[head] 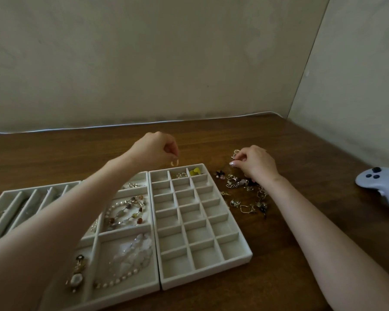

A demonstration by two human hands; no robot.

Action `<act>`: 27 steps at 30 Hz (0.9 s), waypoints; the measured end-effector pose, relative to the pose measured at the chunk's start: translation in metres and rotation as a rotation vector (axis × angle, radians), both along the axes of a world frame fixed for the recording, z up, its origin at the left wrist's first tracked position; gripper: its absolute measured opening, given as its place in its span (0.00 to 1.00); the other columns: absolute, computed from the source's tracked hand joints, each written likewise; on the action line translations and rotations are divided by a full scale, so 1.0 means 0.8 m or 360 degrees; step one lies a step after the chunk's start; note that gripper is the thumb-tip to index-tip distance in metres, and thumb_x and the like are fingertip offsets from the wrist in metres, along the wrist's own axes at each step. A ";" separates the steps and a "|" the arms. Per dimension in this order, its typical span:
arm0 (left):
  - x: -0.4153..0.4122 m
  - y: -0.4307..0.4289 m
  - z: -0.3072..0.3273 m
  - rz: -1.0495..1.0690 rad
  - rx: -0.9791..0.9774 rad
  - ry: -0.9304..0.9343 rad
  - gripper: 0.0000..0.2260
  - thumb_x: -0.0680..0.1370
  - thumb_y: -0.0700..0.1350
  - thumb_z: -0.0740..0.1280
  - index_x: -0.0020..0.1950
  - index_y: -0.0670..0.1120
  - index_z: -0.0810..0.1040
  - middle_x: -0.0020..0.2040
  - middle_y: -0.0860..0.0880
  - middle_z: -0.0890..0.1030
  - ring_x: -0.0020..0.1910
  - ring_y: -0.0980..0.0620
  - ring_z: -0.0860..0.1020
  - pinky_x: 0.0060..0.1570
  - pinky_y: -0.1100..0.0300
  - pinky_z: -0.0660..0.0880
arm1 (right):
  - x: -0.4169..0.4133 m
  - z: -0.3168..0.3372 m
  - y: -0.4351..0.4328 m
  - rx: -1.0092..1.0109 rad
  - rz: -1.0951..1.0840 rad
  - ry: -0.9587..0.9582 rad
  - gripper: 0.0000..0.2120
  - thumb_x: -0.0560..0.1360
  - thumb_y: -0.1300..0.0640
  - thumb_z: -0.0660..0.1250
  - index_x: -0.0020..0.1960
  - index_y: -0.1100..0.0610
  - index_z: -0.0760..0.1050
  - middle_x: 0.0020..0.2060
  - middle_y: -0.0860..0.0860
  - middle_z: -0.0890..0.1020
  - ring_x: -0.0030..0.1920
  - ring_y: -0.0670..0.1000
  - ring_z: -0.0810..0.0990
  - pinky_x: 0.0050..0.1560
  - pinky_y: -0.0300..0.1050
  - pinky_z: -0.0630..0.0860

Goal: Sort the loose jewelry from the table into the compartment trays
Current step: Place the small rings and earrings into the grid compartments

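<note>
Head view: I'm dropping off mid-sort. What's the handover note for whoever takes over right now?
Left hand: pinches a small pale hoop over the far edge of the grid tray.
Right hand: pinches a small metal piece at the far end of the loose pile, right of that tray.
Done: the grid tray's far row holds a silver piece and a yellow piece; necklaces lie in the middle tray.
Left: place both held pieces, then sort the pile. Most grid cells look empty.
</note>
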State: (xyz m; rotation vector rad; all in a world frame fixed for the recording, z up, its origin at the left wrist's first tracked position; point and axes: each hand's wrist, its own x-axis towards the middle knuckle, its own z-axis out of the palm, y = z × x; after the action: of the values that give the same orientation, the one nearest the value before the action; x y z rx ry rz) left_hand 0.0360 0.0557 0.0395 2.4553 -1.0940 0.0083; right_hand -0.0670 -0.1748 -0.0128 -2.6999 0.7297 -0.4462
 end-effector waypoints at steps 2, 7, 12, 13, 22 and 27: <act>0.003 0.009 -0.004 0.0019 0.0113 0.0012 0.02 0.75 0.41 0.69 0.44 0.47 0.79 0.40 0.53 0.80 0.44 0.54 0.78 0.49 0.57 0.76 | 0.003 -0.001 0.000 -0.0005 -0.0014 -0.0007 0.07 0.74 0.51 0.69 0.50 0.52 0.80 0.57 0.51 0.77 0.56 0.51 0.76 0.52 0.45 0.74; 0.001 0.018 -0.020 0.0034 0.0107 0.0107 0.04 0.75 0.40 0.69 0.42 0.48 0.78 0.42 0.52 0.79 0.46 0.52 0.79 0.52 0.56 0.76 | 0.008 -0.001 -0.001 0.0074 0.0004 0.0020 0.02 0.74 0.54 0.69 0.47 0.51 0.78 0.55 0.50 0.78 0.56 0.50 0.76 0.51 0.45 0.74; 0.003 0.024 -0.019 0.0064 0.0194 0.0135 0.02 0.74 0.40 0.69 0.44 0.46 0.80 0.42 0.51 0.81 0.45 0.53 0.79 0.51 0.57 0.76 | 0.004 -0.002 0.002 0.0146 0.0080 -0.0086 0.05 0.73 0.55 0.70 0.48 0.52 0.77 0.51 0.48 0.79 0.52 0.47 0.75 0.48 0.43 0.72; 0.002 0.024 -0.020 0.0065 0.0227 0.0130 0.02 0.75 0.40 0.69 0.45 0.46 0.80 0.41 0.52 0.81 0.45 0.53 0.79 0.50 0.58 0.76 | 0.004 -0.003 0.003 0.0162 0.0091 -0.0135 0.05 0.73 0.55 0.71 0.47 0.53 0.77 0.50 0.48 0.79 0.50 0.46 0.75 0.48 0.42 0.71; -0.012 0.018 -0.033 0.0192 0.0300 -0.0082 0.03 0.76 0.43 0.67 0.44 0.50 0.75 0.42 0.53 0.76 0.43 0.53 0.75 0.38 0.62 0.69 | -0.001 0.005 0.013 0.0474 0.0265 -0.0516 0.05 0.72 0.59 0.72 0.44 0.55 0.76 0.42 0.49 0.81 0.46 0.47 0.80 0.48 0.44 0.79; -0.008 0.018 -0.030 0.0276 -0.0157 -0.0300 0.04 0.77 0.46 0.65 0.48 0.47 0.76 0.42 0.52 0.79 0.42 0.51 0.76 0.35 0.60 0.69 | -0.005 0.016 0.024 0.0684 0.0405 -0.0581 0.05 0.71 0.61 0.72 0.44 0.54 0.77 0.42 0.48 0.82 0.44 0.44 0.80 0.41 0.34 0.74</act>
State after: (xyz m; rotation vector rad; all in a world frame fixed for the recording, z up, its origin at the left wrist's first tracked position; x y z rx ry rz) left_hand 0.0293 0.0704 0.0156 2.4903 -0.9271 0.3455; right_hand -0.0712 -0.1556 0.0002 -2.1856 0.3266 -0.6148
